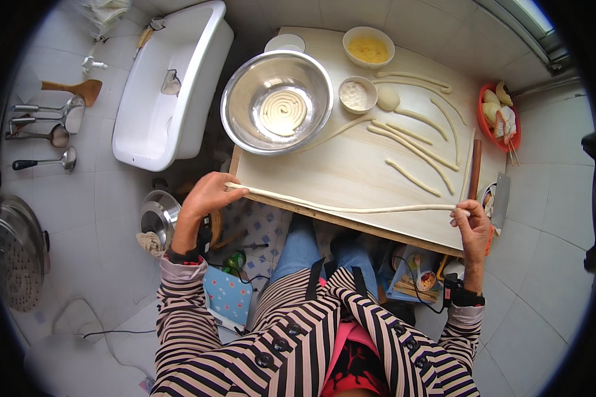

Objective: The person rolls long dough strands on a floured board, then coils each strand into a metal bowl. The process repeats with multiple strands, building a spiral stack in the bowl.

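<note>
A long thin dough rope (347, 209) stretches along the near edge of a pale wooden board (288, 171). My left hand (211, 192) pinches one end at the board's left corner. The other end is between the thumb and fingers of my right hand (469, 221), near the right edge. Behind my left hand stands a stainless steel bowl (233, 114) with a coil of dough rope (283, 111) on its bottom. Several shorter dough strips (417, 154) lie across the board. Beside them sits a round dough ball (388, 98).
A bowl of white flour (355, 96) and a bowl of yellow food (368, 49) stand at the back. A rolling pin (475, 168) lies at right, near a cleaver (500, 201) and a red basket (482, 114). A white sink (144, 129) is at left.
</note>
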`<action>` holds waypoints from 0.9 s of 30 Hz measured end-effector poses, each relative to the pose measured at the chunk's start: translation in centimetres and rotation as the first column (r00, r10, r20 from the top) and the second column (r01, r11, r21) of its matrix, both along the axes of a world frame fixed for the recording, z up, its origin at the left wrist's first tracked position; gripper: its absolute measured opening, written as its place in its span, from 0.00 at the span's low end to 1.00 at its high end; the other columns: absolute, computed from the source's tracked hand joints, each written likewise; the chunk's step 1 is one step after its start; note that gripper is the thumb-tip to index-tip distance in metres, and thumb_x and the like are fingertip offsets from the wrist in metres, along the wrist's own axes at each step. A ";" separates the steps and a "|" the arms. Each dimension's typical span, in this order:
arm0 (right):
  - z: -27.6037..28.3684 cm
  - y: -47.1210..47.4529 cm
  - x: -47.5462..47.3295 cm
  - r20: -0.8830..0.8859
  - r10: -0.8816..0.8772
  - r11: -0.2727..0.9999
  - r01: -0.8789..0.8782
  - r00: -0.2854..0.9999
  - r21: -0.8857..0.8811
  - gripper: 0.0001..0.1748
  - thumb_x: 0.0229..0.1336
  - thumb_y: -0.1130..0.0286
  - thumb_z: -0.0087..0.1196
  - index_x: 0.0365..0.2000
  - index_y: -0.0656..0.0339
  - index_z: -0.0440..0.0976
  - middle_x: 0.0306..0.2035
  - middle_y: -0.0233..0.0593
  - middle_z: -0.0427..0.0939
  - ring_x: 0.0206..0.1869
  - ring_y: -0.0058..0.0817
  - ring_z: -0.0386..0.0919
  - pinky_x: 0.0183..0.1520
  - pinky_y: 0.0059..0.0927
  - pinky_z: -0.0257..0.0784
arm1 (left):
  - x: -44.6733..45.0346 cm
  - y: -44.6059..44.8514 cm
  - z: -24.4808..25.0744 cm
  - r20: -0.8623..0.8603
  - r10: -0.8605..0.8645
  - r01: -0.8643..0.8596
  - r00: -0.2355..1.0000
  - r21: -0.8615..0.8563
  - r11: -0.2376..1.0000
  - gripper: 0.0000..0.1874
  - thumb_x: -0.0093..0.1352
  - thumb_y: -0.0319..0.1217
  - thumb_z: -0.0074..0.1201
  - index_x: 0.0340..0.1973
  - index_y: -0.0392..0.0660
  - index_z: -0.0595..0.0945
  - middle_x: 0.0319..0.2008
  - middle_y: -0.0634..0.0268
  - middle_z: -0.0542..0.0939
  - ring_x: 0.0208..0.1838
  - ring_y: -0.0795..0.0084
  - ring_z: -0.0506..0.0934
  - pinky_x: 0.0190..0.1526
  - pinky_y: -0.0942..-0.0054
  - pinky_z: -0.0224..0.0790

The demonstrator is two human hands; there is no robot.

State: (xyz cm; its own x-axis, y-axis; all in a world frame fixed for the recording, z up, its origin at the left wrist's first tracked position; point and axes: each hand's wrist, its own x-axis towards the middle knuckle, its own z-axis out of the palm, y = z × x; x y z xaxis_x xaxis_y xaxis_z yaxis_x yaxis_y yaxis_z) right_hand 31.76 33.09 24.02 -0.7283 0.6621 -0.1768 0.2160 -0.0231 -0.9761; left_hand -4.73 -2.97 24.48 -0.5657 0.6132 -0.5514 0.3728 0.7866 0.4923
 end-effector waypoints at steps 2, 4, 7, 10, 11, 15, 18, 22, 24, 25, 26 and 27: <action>2.7 -0.7 -3.3 -0.063 -0.038 0.999 0.038 0.997 -0.002 0.06 0.57 0.75 0.52 0.36 0.64 0.70 0.28 0.32 0.73 0.28 0.14 0.70 0.33 0.15 0.67 | -3.0 0.6 3.2 -0.132 -0.058 0.052 0.990 -0.051 0.997 0.19 0.56 0.41 0.58 0.26 0.33 0.81 0.15 0.52 0.74 0.20 0.67 0.74 0.27 0.70 0.67; 4.7 -1.6 -6.9 -0.115 -0.034 0.999 0.032 0.993 -0.018 0.07 0.57 0.75 0.52 0.37 0.65 0.70 0.28 0.32 0.73 0.28 0.15 0.70 0.32 0.15 0.67 | -6.2 1.1 5.5 -0.112 0.043 -0.035 0.993 0.071 0.997 0.17 0.57 0.38 0.59 0.27 0.34 0.82 0.16 0.58 0.76 0.20 0.72 0.73 0.26 0.72 0.65; 6.1 -2.9 -12.9 -0.163 -0.008 1.000 0.007 0.987 -0.007 0.07 0.58 0.75 0.52 0.37 0.65 0.71 0.29 0.32 0.74 0.28 0.15 0.71 0.32 0.15 0.67 | -10.9 2.0 6.7 0.012 0.230 -0.227 0.973 0.235 0.945 0.13 0.61 0.35 0.58 0.28 0.35 0.81 0.17 0.72 0.73 0.20 0.84 0.66 0.21 0.81 0.57; 5.4 -3.8 -19.1 -0.180 0.029 0.999 -0.026 0.983 0.020 0.07 0.57 0.74 0.52 0.37 0.66 0.71 0.29 0.32 0.74 0.29 0.15 0.71 0.32 0.15 0.68 | -14.9 3.5 5.5 0.029 0.219 -0.208 0.975 0.455 0.866 0.14 0.64 0.36 0.56 0.30 0.35 0.80 0.17 0.76 0.69 0.21 0.88 0.63 0.21 0.84 0.51; 4.8 -4.0 -21.2 -0.167 0.040 0.999 -0.036 0.985 0.029 0.08 0.57 0.74 0.52 0.37 0.66 0.71 0.29 0.32 0.74 0.29 0.15 0.72 0.32 0.15 0.68 | -16.1 4.1 4.7 -0.008 0.222 -0.189 0.975 0.489 0.851 0.14 0.64 0.36 0.56 0.30 0.35 0.80 0.17 0.76 0.69 0.21 0.88 0.63 0.21 0.84 0.52; -0.1 -4.5 -28.6 -0.134 0.088 0.996 -0.092 0.987 -0.019 0.09 0.57 0.73 0.52 0.37 0.66 0.71 0.29 0.32 0.75 0.27 0.15 0.72 0.31 0.16 0.68 | -19.9 6.7 1.1 -0.089 0.269 -0.194 0.959 0.488 0.851 0.16 0.63 0.39 0.57 0.30 0.36 0.80 0.17 0.75 0.70 0.21 0.86 0.64 0.22 0.83 0.53; -5.9 -5.5 -33.2 -0.035 0.068 0.997 -0.069 0.997 -0.018 0.10 0.55 0.72 0.52 0.37 0.65 0.72 0.25 0.32 0.76 0.26 0.16 0.73 0.30 0.18 0.69 | -21.3 7.8 -2.0 -0.201 0.290 -0.154 0.936 0.507 0.848 0.17 0.63 0.41 0.57 0.30 0.37 0.81 0.16 0.75 0.70 0.21 0.85 0.64 0.22 0.82 0.54; -13.4 -7.4 -36.2 0.245 -0.041 0.986 0.000 0.969 0.164 0.12 0.52 0.74 0.50 0.37 0.67 0.74 0.26 0.43 0.79 0.28 0.24 0.78 0.34 0.25 0.72 | -21.8 7.4 -5.7 -0.223 0.315 -0.224 0.923 0.356 0.907 0.18 0.60 0.44 0.57 0.31 0.40 0.82 0.23 0.57 0.80 0.27 0.66 0.79 0.32 0.71 0.69; -15.6 -8.0 -36.5 0.250 -0.043 0.997 0.023 0.967 0.080 0.13 0.51 0.73 0.51 0.38 0.68 0.74 0.26 0.43 0.80 0.28 0.25 0.78 0.34 0.25 0.72 | -22.1 6.6 -6.8 -0.235 0.362 -0.253 0.902 0.393 0.884 0.18 0.60 0.43 0.57 0.31 0.40 0.82 0.23 0.58 0.80 0.27 0.67 0.79 0.33 0.71 0.69; -16.4 -8.2 -36.5 0.287 -0.053 0.999 0.048 0.957 0.025 0.13 0.51 0.73 0.51 0.38 0.69 0.74 0.27 0.44 0.80 0.28 0.25 0.78 0.34 0.25 0.72 | -22.2 6.2 -7.3 -0.221 0.384 -0.285 0.897 0.376 0.882 0.18 0.60 0.43 0.57 0.32 0.40 0.82 0.23 0.58 0.80 0.27 0.67 0.79 0.33 0.71 0.69; -16.8 -8.3 -36.4 0.316 -0.046 0.999 0.042 0.948 0.017 0.15 0.52 0.72 0.50 0.39 0.70 0.73 0.26 0.43 0.80 0.28 0.26 0.79 0.34 0.25 0.72 | -22.5 5.8 -7.5 -0.199 0.415 -0.308 0.888 0.413 0.857 0.17 0.60 0.43 0.56 0.32 0.40 0.82 0.22 0.58 0.80 0.27 0.67 0.79 0.33 0.72 0.69; -17.1 -8.4 -36.3 0.316 -0.033 0.999 0.033 0.948 0.007 0.15 0.52 0.72 0.49 0.39 0.70 0.74 0.26 0.44 0.80 0.28 0.26 0.79 0.34 0.25 0.72 | -22.7 5.4 -7.7 -0.231 0.430 -0.288 0.873 0.467 0.836 0.17 0.61 0.42 0.56 0.32 0.40 0.82 0.21 0.59 0.80 0.26 0.68 0.78 0.32 0.72 0.68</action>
State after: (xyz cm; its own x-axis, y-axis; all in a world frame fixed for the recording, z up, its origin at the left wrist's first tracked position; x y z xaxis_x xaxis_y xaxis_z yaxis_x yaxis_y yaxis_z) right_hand -4.51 24.71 6.89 -0.6133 0.6852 -0.3930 0.5122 -0.0337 -0.8582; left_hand -27.43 2.40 16.81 -0.8876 0.4576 -0.0534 0.2927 0.6495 0.7018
